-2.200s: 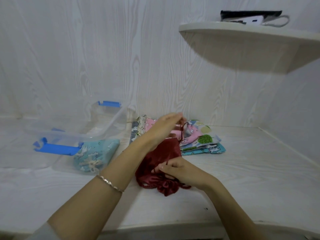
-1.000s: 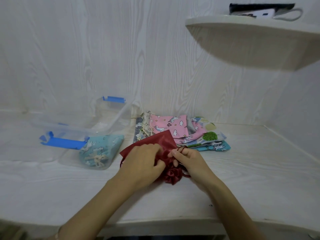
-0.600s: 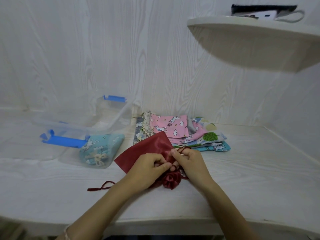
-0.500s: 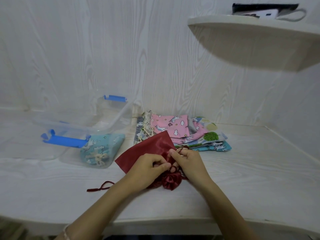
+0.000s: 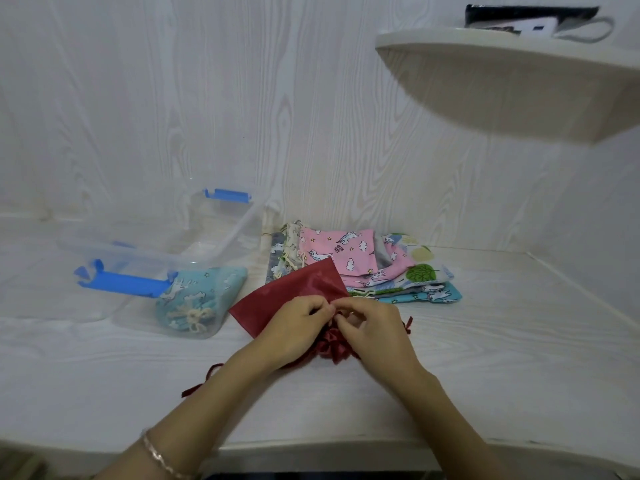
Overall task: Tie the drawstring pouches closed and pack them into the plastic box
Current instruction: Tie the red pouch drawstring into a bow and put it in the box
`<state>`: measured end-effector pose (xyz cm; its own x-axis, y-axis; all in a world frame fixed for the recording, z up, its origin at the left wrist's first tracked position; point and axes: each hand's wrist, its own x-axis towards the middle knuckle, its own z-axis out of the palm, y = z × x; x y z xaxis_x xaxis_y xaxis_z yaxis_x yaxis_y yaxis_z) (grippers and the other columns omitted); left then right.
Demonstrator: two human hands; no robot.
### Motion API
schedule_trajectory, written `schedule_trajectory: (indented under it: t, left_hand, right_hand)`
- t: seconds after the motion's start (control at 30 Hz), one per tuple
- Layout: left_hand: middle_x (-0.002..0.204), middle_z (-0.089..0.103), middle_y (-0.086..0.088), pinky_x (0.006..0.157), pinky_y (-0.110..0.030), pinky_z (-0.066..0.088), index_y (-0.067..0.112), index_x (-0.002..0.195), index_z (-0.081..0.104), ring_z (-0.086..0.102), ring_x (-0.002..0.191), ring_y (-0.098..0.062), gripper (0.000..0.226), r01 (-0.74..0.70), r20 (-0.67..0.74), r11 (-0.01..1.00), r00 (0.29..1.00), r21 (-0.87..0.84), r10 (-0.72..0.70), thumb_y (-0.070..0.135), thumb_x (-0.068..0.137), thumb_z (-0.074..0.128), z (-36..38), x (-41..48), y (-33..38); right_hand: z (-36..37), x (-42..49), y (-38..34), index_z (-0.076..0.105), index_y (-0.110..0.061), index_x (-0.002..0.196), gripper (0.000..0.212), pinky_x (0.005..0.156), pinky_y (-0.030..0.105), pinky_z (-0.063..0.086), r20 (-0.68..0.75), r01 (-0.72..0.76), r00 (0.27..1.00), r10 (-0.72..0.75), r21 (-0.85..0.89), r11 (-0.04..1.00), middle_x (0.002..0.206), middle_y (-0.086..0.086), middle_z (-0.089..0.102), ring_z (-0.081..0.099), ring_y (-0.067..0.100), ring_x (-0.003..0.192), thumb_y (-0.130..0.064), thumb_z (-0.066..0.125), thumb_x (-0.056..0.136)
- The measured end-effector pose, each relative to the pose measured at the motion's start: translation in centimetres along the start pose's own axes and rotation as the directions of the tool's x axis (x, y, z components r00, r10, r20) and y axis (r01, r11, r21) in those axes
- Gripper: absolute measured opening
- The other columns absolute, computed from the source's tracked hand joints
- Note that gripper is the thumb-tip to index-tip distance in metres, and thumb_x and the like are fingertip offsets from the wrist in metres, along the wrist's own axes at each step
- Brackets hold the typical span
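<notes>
Both hands busy up front: our left hand (image 5: pixel 297 328) and right hand (image 5: pixel 375 329), fingers curled, pinch red pouch (image 5: pixel 294 292) at gathered neck. Pouch lies on table (image 5: pixel 485 344), body flat toward back-left, cord ends (image 5: pixel 194 389) trailing out either side. Just behind, pile (image 5: pixel 349 252) of printed pouches. Over to our left, clear box (image 5: pixel 223 233), blue pouch (image 5: pixel 199 297) inside near front corner.

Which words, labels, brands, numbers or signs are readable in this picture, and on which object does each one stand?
Nothing reads clearly.
Pink unicorn-print fabric pouch: small dark lettering, too blurred to read.
White flat device on the curved white wall shelf: dark marks, too small to read.
Dark red satin pouch, pinched at its neck by left hand and right hand: no text.
</notes>
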<state>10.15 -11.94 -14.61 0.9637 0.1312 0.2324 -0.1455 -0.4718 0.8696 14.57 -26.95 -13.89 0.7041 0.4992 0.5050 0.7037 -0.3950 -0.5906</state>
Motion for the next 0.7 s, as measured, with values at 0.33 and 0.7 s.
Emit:
schedule_trajectory:
  t: [0.33, 0.7]
  left_hand:
    - [0.074, 0.061, 0.008, 0.072, -0.037, 0.047, 0.027, 0.085, 0.054, 0.055, 0.072, -0.010, 0.020, -0.146, 0.049, 0.925, 0.989, 0.351, 0.137, 0.041, 0.095, 0.048, -1.4, -1.0, -0.6]
    - [0.066, 0.051, 0.012, 0.061, -0.018, 0.035, 0.013, 0.078, 0.062, 0.042, 0.063, -0.004, 0.022, -0.126, 0.021, 0.989, 0.992, -0.079, 0.128, 0.021, 0.096, 0.055, -1.4, -0.7, 0.2]
  right_hand:
    - [-0.2, 0.4, 0.6, 0.077, -0.016, 0.086, 0.015, 0.081, 0.034, 0.053, 0.269, -0.363, 0.923, 0.275, 0.371, 0.855, 0.087, 0.006, 0.072, 0.067, 0.019, 0.084, -0.013, 0.063, 0.090]
    - [-0.6, 1.1, 1.0, 0.073, 0.006, 0.098, 0.019, 0.094, 0.043, 0.051, 0.487, -0.572, 0.820, 0.300, 0.717, 0.399, 0.103, 0.026, 0.069, 0.065, 0.032, 0.096, -0.003, 0.060, 0.086]
